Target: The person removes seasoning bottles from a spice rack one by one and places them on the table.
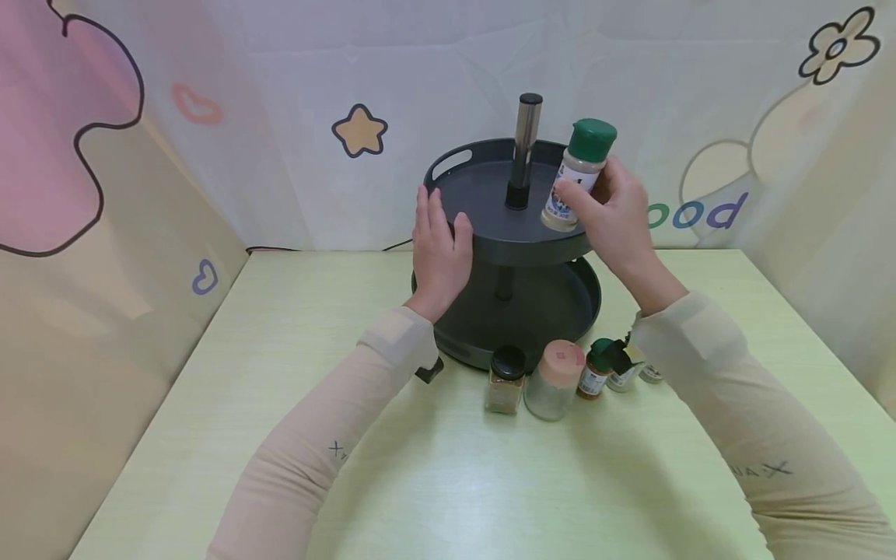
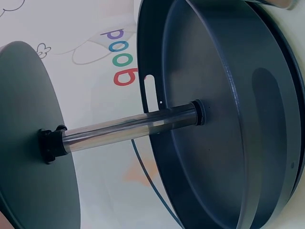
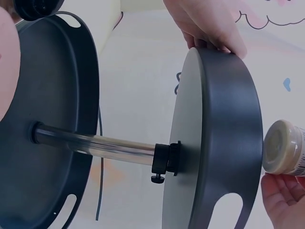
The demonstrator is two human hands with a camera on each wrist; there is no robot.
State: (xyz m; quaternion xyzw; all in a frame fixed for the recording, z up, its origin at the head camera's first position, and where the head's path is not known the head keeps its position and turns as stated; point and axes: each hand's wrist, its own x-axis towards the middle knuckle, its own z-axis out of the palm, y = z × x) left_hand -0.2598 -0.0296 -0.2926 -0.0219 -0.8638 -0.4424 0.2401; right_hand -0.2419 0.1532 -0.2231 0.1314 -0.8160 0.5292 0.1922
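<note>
My right hand (image 1: 619, 222) grips a spice bottle (image 1: 579, 175) with a green cap, a label and pale contents. The bottle tilts over the right front of the upper tray (image 1: 483, 206) of a black two-tier round rack. In the right wrist view, the bottle's base (image 3: 275, 147) shows close to the tray's side. My left hand (image 1: 444, 253), fingers extended, rests against the left side of the upper tray's rim. A metal pole rises from that tray's middle. The lower tray (image 1: 476, 311) stands on the table; the left wrist view shows the pole (image 2: 128, 132) joining both tiers.
In front of the rack stand a black-lidded square jar (image 1: 505, 383), a pink-lidded glass jar (image 1: 556, 381) and a small green-capped bottle (image 1: 593, 377). More small containers lie partly behind my right sleeve (image 1: 700, 342). A patterned cloth (image 1: 301, 155) hangs behind the table (image 1: 322, 311).
</note>
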